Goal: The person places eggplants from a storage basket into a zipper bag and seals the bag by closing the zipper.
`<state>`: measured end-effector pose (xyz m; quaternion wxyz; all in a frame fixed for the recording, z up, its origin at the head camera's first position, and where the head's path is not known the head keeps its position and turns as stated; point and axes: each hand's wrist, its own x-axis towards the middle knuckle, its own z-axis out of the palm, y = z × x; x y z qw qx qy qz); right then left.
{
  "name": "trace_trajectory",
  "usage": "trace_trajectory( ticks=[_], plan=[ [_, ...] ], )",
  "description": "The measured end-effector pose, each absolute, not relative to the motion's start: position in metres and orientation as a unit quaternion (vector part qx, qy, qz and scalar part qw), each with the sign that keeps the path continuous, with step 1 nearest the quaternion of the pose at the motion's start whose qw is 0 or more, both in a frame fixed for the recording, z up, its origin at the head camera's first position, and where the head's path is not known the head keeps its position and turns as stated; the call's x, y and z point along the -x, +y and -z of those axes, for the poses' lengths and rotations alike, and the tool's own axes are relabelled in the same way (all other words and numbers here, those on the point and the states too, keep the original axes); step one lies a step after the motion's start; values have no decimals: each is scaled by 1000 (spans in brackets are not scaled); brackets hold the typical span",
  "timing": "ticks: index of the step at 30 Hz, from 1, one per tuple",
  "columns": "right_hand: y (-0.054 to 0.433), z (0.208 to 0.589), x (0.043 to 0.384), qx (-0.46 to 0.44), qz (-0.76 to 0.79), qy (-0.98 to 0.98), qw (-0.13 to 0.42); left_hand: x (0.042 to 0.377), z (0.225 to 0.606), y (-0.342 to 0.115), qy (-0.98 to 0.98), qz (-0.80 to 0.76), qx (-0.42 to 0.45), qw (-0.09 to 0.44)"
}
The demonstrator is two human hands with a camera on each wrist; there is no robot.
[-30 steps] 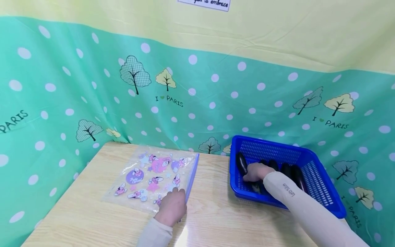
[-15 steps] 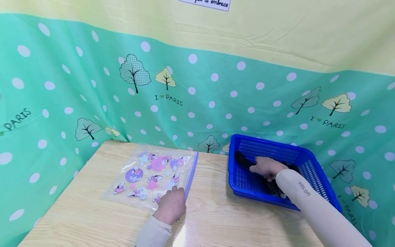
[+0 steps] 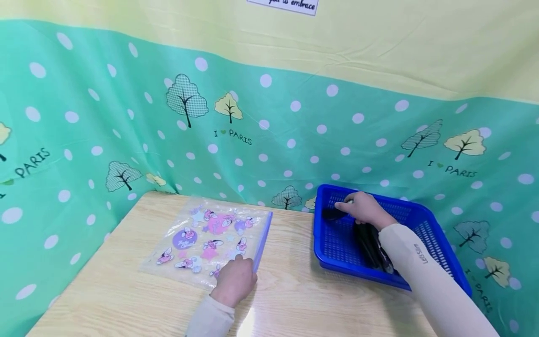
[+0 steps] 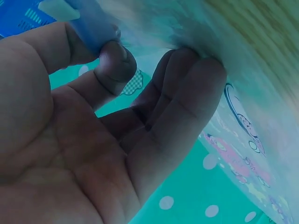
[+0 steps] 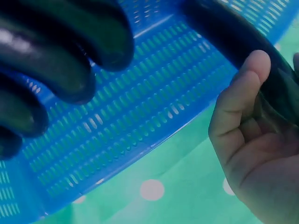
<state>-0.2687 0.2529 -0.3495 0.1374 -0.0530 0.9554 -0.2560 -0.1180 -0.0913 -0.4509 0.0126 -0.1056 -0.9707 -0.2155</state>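
Note:
In the head view my right hand (image 3: 366,209) is over the blue basket (image 3: 318,238), gripping a dark eggplant (image 3: 332,214) near its stem end. The right wrist view shows thumb and fingers around that eggplant (image 5: 229,32), whose far end points across the basket. Several other eggplants (image 3: 368,245) lie together in the basket below my right forearm. My left hand (image 3: 236,281) is at the near right corner of a clear printed zip bag (image 3: 219,224), flat on the table. In the left wrist view, thumb and forefinger pinch the bag's bluish zip edge (image 4: 91,25).
The wooden table (image 3: 290,299) bears the bag on the left and the basket on the right. A green dotted curtain (image 3: 269,140) hangs close behind and around the sides. The basket's raised rim (image 3: 438,220) surrounds the eggplants.
My right hand has taken hold of the eggplant at the basket's left side and moved up toward the basket's back. My left hand has stayed at the bag's edge.

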Motion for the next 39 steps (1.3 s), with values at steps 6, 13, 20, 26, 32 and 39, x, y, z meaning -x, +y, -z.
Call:
trace_trajectory(
  ticks=[6,13,20,26,32,39],
  plan=[
    [248,348,268,67,249,956,140,119,452,-91,-972,214,92,19],
    [257,341,258,68,284,946,141,119,452,-88,-972,222,78,21],
    [269,310,237,76,297,945,112,118,454,-88,-973,214,78,29],
    [271,291,207,113,303,944,68,118,454,-88,-972,217,79,36],
    [262,291,179,147,313,938,26,117,453,-87,-972,221,74,31],
    [227,310,149,176,320,931,26,115,452,-86,-972,224,66,29]
  ],
)
